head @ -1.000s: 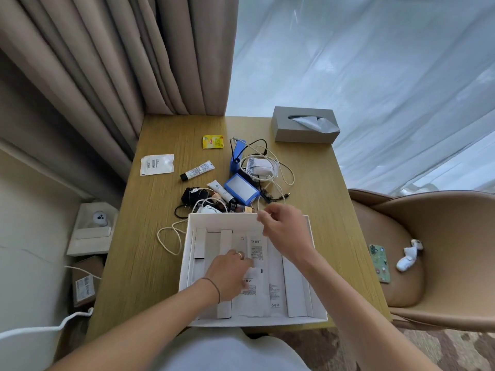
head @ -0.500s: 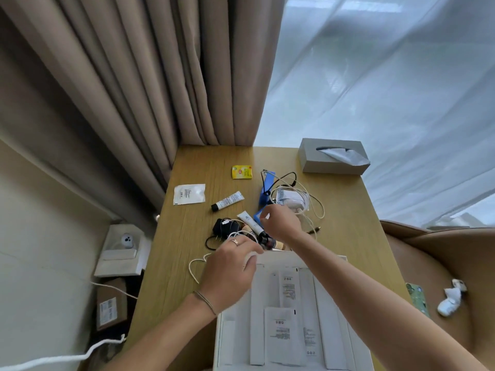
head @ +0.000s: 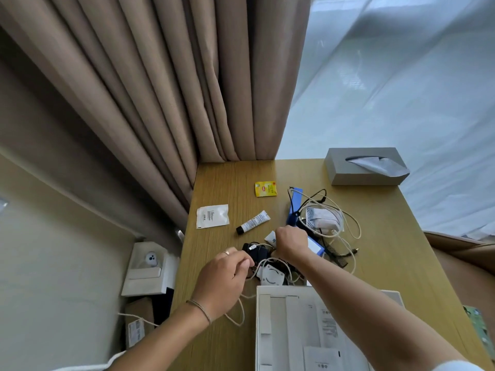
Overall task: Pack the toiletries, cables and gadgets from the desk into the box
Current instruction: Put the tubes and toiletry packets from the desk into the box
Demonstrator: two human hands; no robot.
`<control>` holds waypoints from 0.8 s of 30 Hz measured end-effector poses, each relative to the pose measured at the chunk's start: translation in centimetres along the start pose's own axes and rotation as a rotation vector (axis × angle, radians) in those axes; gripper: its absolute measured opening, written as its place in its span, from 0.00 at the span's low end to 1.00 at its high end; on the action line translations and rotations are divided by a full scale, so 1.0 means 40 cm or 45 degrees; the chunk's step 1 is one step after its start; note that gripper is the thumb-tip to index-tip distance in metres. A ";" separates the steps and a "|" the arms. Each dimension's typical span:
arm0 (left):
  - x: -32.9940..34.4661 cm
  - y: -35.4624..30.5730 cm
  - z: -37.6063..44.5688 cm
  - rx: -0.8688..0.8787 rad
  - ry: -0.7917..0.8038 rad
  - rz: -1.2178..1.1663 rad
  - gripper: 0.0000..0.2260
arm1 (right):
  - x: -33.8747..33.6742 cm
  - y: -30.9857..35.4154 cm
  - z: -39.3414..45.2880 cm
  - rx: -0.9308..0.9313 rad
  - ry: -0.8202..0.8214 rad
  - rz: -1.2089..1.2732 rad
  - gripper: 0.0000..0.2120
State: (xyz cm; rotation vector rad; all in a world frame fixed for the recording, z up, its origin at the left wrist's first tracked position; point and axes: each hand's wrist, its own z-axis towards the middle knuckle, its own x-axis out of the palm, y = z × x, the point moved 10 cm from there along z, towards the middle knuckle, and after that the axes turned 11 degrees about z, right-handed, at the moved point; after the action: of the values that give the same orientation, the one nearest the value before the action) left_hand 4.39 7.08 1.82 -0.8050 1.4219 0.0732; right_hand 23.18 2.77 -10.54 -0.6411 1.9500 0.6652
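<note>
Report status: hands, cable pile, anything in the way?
Left hand pinching white cable. Right hand curled over cable pile, grip hidden. Box open at near edge. Cables tangled.

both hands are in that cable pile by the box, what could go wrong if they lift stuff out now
The left hand and right hand work in one tangle of white cables. Lifting could drag the black adapter or white charger along. A cable loop trails beside the white box and may snag its corner. The small white tube nearby could get knocked.
</note>
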 end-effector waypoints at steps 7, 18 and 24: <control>0.045 0.079 0.074 -0.073 0.088 -0.010 0.10 | 0.014 0.002 0.053 0.039 -0.027 0.027 0.06; 0.154 0.172 0.257 -0.278 0.191 0.045 0.09 | -0.124 -0.051 -0.060 0.031 -0.271 1.056 0.07; 0.228 0.129 0.356 -0.163 0.193 0.346 0.16 | -0.119 -0.072 -0.174 0.186 -0.131 1.699 0.06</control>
State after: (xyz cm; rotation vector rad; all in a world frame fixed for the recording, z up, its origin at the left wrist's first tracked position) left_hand 15.57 14.74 -9.51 -0.7289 1.6779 0.3204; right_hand 22.85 -3.25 -4.01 0.9019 2.1172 1.2563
